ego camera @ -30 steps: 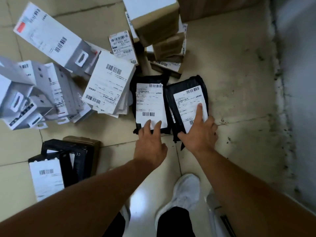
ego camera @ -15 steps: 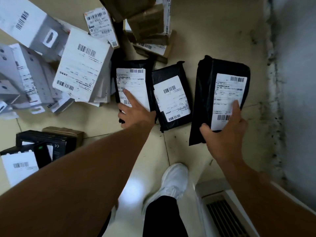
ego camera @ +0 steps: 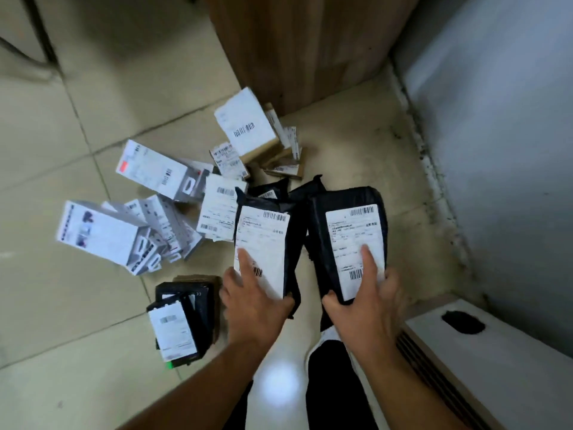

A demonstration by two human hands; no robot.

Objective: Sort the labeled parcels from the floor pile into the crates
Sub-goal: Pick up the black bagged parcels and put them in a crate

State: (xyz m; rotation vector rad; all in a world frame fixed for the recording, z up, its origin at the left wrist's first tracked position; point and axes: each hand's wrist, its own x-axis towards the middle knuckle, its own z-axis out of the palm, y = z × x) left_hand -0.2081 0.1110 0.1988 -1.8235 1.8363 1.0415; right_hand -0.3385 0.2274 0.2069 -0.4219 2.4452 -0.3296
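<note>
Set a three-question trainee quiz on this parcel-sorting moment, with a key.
1. True or false: the left hand holds nothing.
2. The right hand grips the right parcel. Its wrap is: A) white B) black C) brown.
3. Fill in: the crate stands on the person's ____ side.

Key: 1. False; it grips the left parcel. 2. B. 3. right.
</note>
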